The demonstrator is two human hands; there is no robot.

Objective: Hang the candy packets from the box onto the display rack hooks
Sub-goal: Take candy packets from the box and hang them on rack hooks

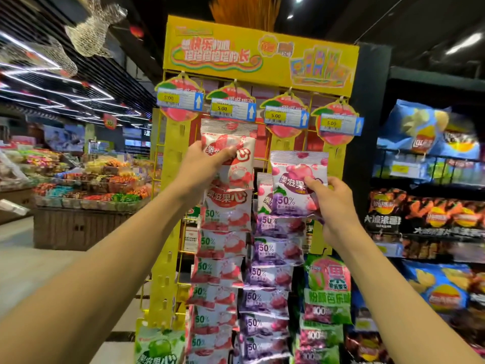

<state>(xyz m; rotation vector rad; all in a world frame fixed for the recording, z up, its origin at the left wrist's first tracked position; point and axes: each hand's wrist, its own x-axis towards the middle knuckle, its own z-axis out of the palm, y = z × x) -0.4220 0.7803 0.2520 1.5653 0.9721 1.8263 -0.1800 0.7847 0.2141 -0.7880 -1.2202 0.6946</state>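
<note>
Here, the left hand (207,164) grips a red candy packet (231,151) high against the yellow display rack (168,206), seemingly seeking a hook, while the right hand (333,203) pinches a purple packet (296,185) ready nearby.

Two bare forearms reach into view from the near edge, with no sleeves covering them up to where the picture cuts them off. The left hand (203,164) and the right hand (334,203) wear no gloves, and the wrists carry no watch or band.
</note>
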